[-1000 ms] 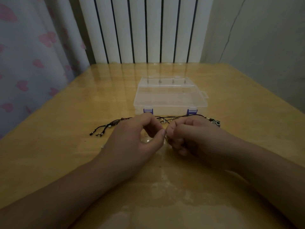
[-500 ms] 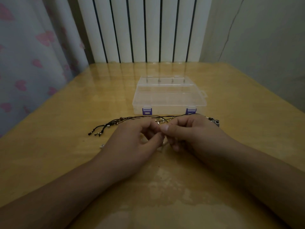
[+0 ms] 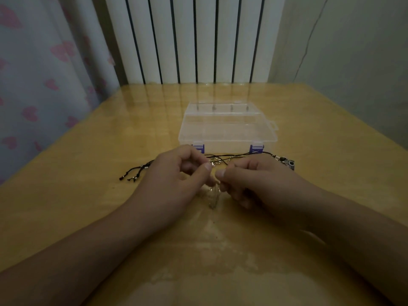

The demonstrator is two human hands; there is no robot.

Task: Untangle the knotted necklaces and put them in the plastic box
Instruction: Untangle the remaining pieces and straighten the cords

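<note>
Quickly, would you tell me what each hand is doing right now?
Left hand: closed, pinching the thin chain.
Right hand: closed, pinching the same chain.

Clear plastic box (image 3: 227,129) with purple latches sits mid-table on the glossy wooden table (image 3: 88,173), lid closed, latches facing the person. Just in front of it: black cord necklace (image 3: 234,156) strung left-right, beaded ends (image 3: 134,173) off to the left, metal pendant (image 3: 288,163) at the right. Left hand (image 3: 174,180) and right hand (image 3: 254,182) meet in front of the cord, thumbs nearly touching. Thin pale chain (image 3: 213,195) below, between them. White ribbed radiator (image 3: 187,38) behind table, heart-print curtain (image 3: 44,74) left.
</note>
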